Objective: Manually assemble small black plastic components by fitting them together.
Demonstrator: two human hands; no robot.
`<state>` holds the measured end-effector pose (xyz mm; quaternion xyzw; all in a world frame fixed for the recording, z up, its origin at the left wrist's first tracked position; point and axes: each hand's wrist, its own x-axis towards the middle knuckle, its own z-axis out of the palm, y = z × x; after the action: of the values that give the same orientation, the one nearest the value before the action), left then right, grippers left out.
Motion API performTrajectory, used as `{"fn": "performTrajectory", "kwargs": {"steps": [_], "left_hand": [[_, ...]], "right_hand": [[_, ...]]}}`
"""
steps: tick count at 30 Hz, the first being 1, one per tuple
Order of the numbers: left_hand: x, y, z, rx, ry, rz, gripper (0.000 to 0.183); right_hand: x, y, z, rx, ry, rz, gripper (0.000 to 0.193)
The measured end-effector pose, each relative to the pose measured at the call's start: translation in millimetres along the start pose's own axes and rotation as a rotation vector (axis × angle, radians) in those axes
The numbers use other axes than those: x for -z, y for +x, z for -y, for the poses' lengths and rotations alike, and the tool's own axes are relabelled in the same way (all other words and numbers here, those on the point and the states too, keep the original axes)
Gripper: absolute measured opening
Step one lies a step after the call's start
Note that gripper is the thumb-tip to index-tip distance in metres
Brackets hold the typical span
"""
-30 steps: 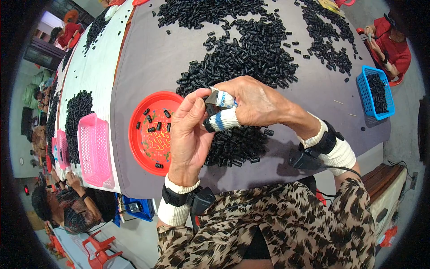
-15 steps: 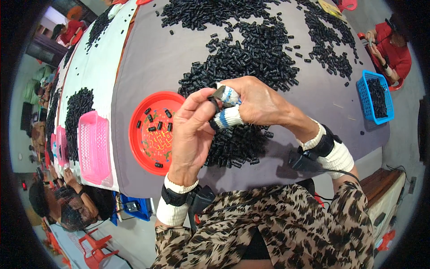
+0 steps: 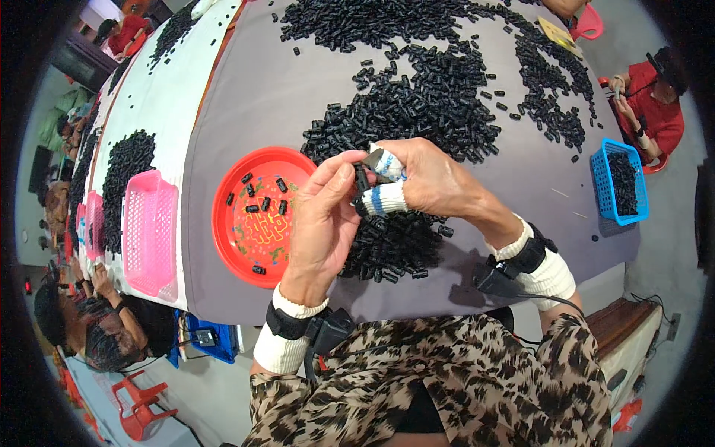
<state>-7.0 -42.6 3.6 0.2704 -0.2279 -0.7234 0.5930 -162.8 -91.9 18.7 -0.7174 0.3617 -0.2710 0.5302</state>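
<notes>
Over the near part of the table, my hands meet close together. My left hand (image 3: pixel 316 223) pinches a small black plastic piece (image 3: pixel 362 179) between thumb and fingers. My right hand (image 3: pixel 443 179) is closed around a small flat metal blade (image 3: pixel 375 158), whose tip lies close against the piece; whether it touches I cannot tell. White wrapping with blue marks (image 3: pixel 383 199) covers fingers of the right hand. Beneath and beyond both hands spreads a heap of black cylindrical pieces (image 3: pixel 406 115). A red round tray (image 3: pixel 222 242) with several such pieces sits left of my left hand.
A blue basket (image 3: pixel 602 182) of black pieces stands at the right table edge, near a person in red (image 3: pixel 655 104). Pink baskets (image 3: pixel 132 261) stand on the white-covered table (image 3: pixel 167 112) at left. Another person's hands (image 3: pixel 100 279) are at that table's near end.
The view has shifted slightly. My hands stay together, with the black piece now more upright in the left fingers and the blade still beside it.
</notes>
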Motion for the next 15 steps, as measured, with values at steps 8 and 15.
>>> {"fn": "performTrajectory", "kwargs": {"steps": [8,15], "left_hand": [[0.9,-2.1,0.6,-0.006,0.046,-0.008,0.02],[-1.0,-4.3,-0.7,-0.02,0.12,-0.022,0.019]], "right_hand": [[-1.4,-1.8,5.4,0.003,-0.082,0.035,0.036],[-4.0,-1.7,2.4,0.039,-0.127,0.066,0.037]]}}
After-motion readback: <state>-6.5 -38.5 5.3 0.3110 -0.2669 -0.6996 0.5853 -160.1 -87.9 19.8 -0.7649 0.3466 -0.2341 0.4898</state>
